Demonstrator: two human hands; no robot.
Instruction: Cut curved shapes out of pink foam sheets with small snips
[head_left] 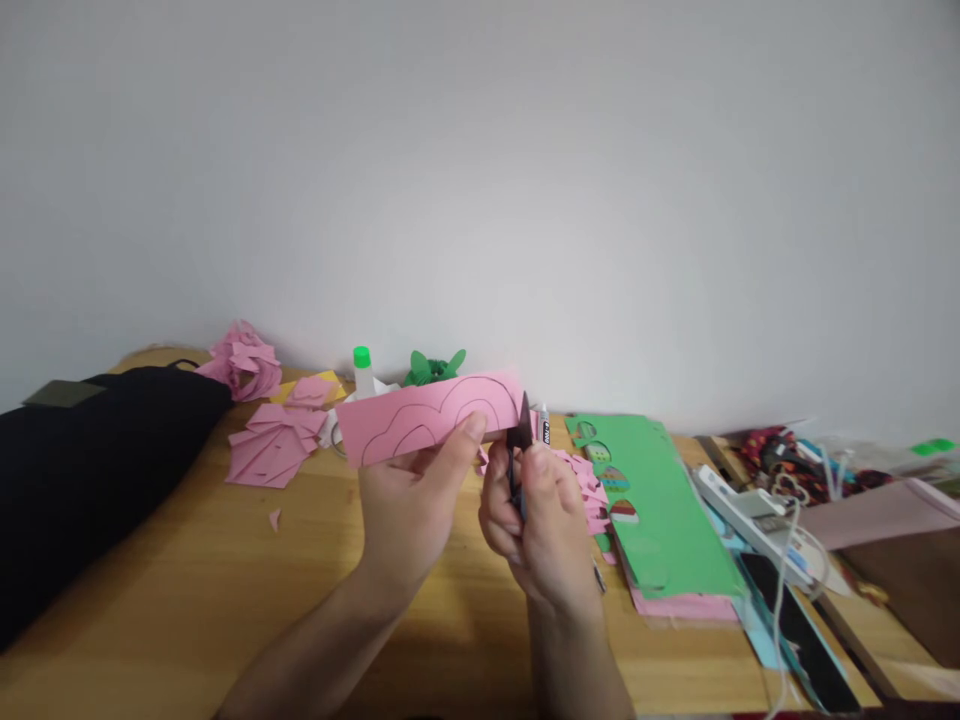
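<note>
Between my two hands a strip of pink paper is held up above the table, with curved, cloud-like lines drawn on it in dark ink. My left hand pinches its lower edge, thumb in front and fingers behind. Dark scissors are in my right hand, my fingers wrapped round the handles. Their blades point up at the strip's right end, beside the drawn curve. How far the blades are apart is hard to make out. My right fingers cover most of the handles.
Folded pink paper pieces and a green-capped glue stick lie left and behind. Green sheets with cut holes are stacked right. Beyond them are a white power strip and a phone. Black cloth covers the left side.
</note>
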